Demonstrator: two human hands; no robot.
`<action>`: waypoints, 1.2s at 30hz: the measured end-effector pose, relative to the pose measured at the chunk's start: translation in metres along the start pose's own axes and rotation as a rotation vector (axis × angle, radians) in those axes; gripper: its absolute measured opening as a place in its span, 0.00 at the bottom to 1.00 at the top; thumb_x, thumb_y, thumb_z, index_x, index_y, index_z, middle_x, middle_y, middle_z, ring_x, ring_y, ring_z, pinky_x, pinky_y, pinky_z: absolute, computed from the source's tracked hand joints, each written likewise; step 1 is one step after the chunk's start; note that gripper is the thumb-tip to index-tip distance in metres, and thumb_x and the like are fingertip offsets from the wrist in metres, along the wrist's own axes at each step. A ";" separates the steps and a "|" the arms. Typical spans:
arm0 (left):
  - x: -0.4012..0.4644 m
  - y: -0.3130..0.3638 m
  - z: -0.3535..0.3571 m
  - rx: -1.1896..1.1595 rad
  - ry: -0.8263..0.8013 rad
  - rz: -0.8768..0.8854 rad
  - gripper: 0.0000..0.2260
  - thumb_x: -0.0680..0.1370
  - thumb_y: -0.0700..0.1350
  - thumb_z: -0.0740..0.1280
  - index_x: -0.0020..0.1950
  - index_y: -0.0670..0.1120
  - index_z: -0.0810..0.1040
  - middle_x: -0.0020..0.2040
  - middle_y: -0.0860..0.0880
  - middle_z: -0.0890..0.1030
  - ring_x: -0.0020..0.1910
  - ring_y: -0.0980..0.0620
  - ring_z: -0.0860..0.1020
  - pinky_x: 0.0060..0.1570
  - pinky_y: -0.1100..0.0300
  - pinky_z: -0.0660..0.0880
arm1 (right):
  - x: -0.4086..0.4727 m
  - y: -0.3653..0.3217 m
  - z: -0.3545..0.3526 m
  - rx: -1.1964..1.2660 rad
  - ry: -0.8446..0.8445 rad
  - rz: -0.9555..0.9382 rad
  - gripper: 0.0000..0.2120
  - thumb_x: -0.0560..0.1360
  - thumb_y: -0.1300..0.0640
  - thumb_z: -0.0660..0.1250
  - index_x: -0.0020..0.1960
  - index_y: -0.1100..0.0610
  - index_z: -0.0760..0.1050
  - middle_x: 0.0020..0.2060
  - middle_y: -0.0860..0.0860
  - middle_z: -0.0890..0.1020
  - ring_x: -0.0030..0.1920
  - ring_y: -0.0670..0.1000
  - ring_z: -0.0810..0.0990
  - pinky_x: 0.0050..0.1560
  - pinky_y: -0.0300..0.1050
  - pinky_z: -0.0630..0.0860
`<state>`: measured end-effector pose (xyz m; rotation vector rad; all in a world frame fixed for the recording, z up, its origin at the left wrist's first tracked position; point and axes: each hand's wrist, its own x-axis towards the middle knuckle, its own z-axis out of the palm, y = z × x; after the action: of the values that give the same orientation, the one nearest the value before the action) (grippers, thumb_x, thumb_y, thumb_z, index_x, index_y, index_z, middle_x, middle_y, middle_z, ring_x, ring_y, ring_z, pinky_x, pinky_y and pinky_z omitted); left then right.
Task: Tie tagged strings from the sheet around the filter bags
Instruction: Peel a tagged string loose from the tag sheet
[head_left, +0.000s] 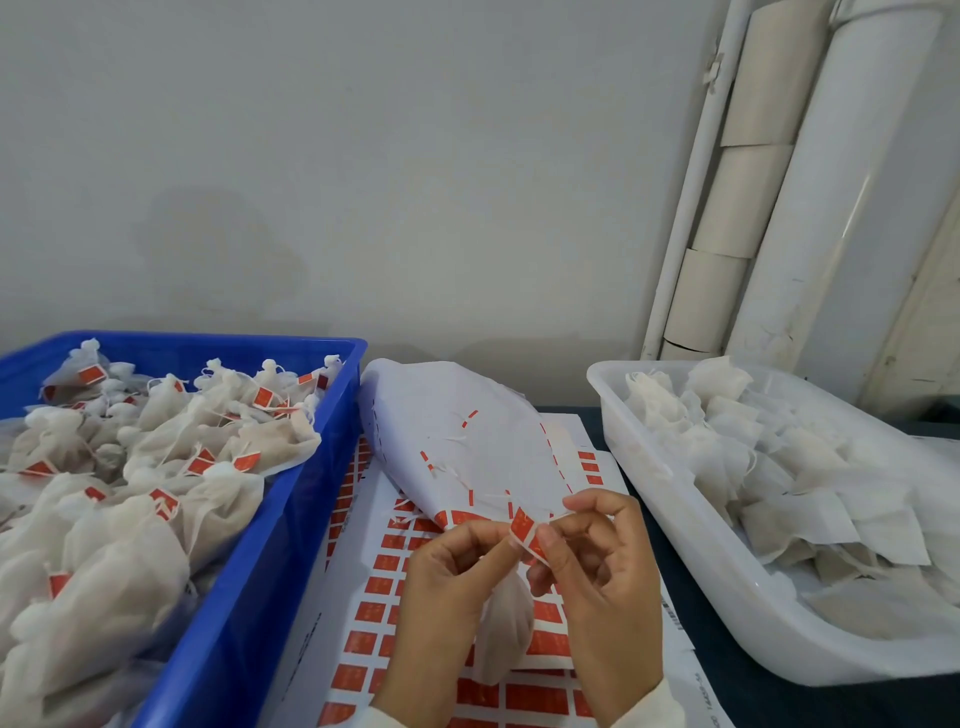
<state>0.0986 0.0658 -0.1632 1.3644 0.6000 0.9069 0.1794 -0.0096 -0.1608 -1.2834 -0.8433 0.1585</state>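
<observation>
Above the sheet of red tags (363, 644), the left hand (441, 582) grips a filter bag (504, 623) while the right hand (597, 566) pinches a tagged string (525, 530), seemingly ready for tying.

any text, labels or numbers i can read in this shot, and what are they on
None can be read with certainty.
Red tags on the sheet: pale marks, too small to read.
Red tag pinched by both hands: print blurred.
Sheet edge: a line of dark print, too blurred to read.
Tags on tied bags in the blue bin: unreadable.
</observation>
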 end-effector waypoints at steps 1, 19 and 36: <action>0.000 0.000 0.000 -0.006 -0.004 0.002 0.06 0.69 0.42 0.70 0.33 0.51 0.81 0.31 0.55 0.82 0.33 0.59 0.80 0.32 0.70 0.76 | 0.000 0.000 0.000 -0.003 0.003 0.000 0.10 0.71 0.60 0.69 0.49 0.55 0.70 0.34 0.55 0.80 0.29 0.55 0.80 0.32 0.43 0.79; -0.004 0.005 0.001 0.016 -0.072 0.089 0.04 0.64 0.48 0.69 0.36 0.52 0.82 0.34 0.54 0.83 0.35 0.57 0.80 0.36 0.70 0.76 | 0.002 0.004 -0.001 -0.073 0.081 0.000 0.10 0.69 0.61 0.72 0.46 0.54 0.72 0.32 0.51 0.81 0.29 0.54 0.81 0.31 0.40 0.79; -0.006 0.001 0.004 0.105 -0.062 0.148 0.05 0.65 0.51 0.70 0.37 0.51 0.81 0.36 0.50 0.83 0.39 0.44 0.80 0.43 0.57 0.79 | 0.002 0.007 -0.002 -0.157 0.089 -0.075 0.11 0.68 0.61 0.73 0.44 0.51 0.72 0.35 0.45 0.81 0.31 0.48 0.82 0.30 0.36 0.78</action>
<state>0.0984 0.0587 -0.1621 1.5417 0.5098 0.9593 0.1846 -0.0078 -0.1658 -1.3922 -0.8391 -0.0249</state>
